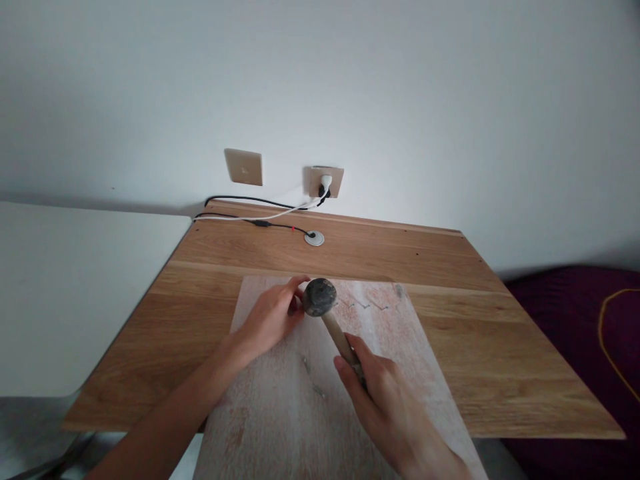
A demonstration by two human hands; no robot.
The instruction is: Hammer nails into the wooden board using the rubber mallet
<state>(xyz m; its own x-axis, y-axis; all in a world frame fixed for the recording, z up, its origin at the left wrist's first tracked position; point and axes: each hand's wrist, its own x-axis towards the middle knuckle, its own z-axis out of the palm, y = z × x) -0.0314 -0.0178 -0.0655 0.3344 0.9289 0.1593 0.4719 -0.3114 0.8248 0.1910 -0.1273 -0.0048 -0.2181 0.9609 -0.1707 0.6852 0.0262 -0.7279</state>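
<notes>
My right hand (383, 393) is wrapped around the wooden handle of a rubber mallet (321, 297) with a dark, rounded head. The head is above the far part of a whitewashed wooden board (270, 413). Beside it, my left hand (275, 310) rests on the board with its fingers curled and pinched together; the mallet head hides whatever the fingertips may hold. To the right of the head, several nails (367, 307) stand in a row, casting short shadows. Two loose nails (319, 391) lie nearer to me, between my hands.
Under the board is a wooden table (480, 347). Black and white cables (260, 223) run along its back edge to a wall socket (327, 181) and a round grommet (315, 238). A white tabletop (85, 293) adjoins on the left; purple fabric (565, 320) lies at the right.
</notes>
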